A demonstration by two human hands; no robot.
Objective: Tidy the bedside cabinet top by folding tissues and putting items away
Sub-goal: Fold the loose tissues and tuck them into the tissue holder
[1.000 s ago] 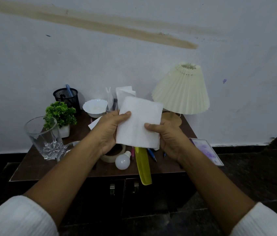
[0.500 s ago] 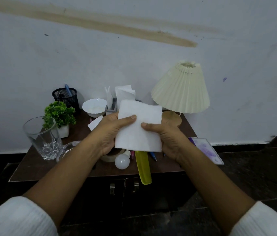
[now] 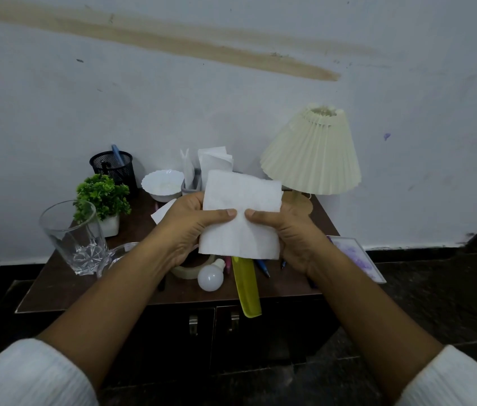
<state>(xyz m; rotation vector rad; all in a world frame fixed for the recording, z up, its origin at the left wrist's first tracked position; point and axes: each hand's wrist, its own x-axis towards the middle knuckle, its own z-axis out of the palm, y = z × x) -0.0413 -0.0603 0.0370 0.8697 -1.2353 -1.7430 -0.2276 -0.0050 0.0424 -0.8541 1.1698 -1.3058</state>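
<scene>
Both hands are raised above the surface (image 3: pixel 64 285), forearms converging from the lower corners. The left hand (image 3: pixel 184 227) and right hand (image 3: pixel 287 230) each pinch the white tissue (image 3: pixel 241 212) with thumbs on its near face, tips almost meeting at mid-height, and fingers curled behind. The tissue is held upright above the surface. Below its lower edge lie a bulb (image 3: pixel 210 277) and a long yellow item (image 3: pixel 247 288) that overhangs the front edge. Bare wood shows front-left, before the glass (image 3: pixel 70 235).

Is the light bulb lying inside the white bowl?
No, the light bulb lies on the cabinet top next to the yellow object.
</scene>
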